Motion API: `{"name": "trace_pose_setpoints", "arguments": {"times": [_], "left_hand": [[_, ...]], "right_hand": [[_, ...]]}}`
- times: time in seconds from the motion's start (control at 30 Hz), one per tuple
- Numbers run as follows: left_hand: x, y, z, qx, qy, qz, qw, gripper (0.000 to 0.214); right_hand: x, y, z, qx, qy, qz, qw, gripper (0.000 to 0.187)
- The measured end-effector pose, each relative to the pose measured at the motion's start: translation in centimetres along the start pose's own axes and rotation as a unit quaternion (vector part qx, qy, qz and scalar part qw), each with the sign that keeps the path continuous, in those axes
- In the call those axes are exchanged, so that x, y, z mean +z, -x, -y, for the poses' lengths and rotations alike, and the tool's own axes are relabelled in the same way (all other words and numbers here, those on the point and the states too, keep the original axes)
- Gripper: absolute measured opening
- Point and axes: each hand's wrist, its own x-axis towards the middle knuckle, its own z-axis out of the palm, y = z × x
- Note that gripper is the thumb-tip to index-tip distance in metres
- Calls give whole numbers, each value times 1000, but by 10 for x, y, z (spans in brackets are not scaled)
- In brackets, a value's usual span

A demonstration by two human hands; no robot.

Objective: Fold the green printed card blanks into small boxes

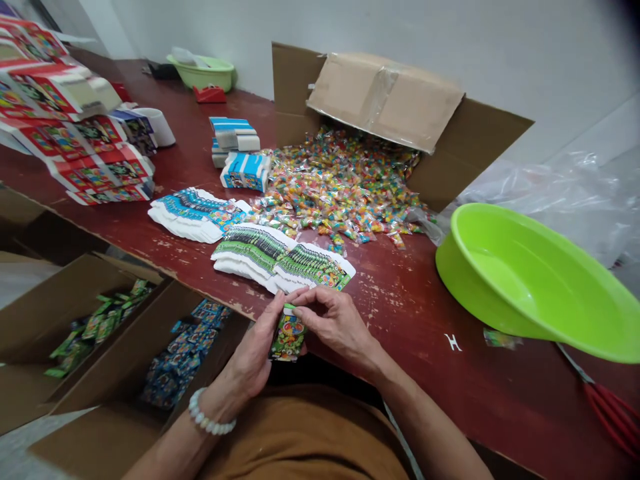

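Note:
A small green printed candy box is held upright in front of my body, just off the table's front edge. My left hand wraps round its side, thumb near the top. At the box's upper end, my right hand pinches the top flap between thumb and fingers. Just beyond lies a fanned row of flat green cartons, with a fanned row of blue cartons to its left. Behind them, a heap of small wrapped candies spills out of a tipped cardboard box.
Stacked red cartons and banded blue cartons stand at left. A green basin sits at right above red-handled scissors. Below the table, open boxes hold green packs and blue packs.

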Motion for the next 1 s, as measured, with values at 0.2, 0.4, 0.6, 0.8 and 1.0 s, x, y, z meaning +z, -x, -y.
{"name": "trace_pose_setpoints", "arguments": {"times": [0.2, 0.4, 0.6, 0.8, 1.0], "left_hand": [[-2, -5, -2, -20, 6, -26, 999, 31], [-4, -8, 1, -56, 101, 12, 993, 31], [-21, -7, 11, 52, 108, -9, 993, 32], [-26, 0, 10, 117, 60, 21, 991, 44], [-77, 33, -41, 133, -110, -43, 984, 60]], "right_hand": [[-4, -3, -1, 16, -1, 9, 1000, 14], [11, 17, -22, -116, 112, -17, 987, 9], [25, 23, -38, -206, 333, 14, 920, 77], [34, 6, -27, -240, 332, 29, 912, 69], [28, 8, -19, -103, 199, 128, 966, 110]]}}
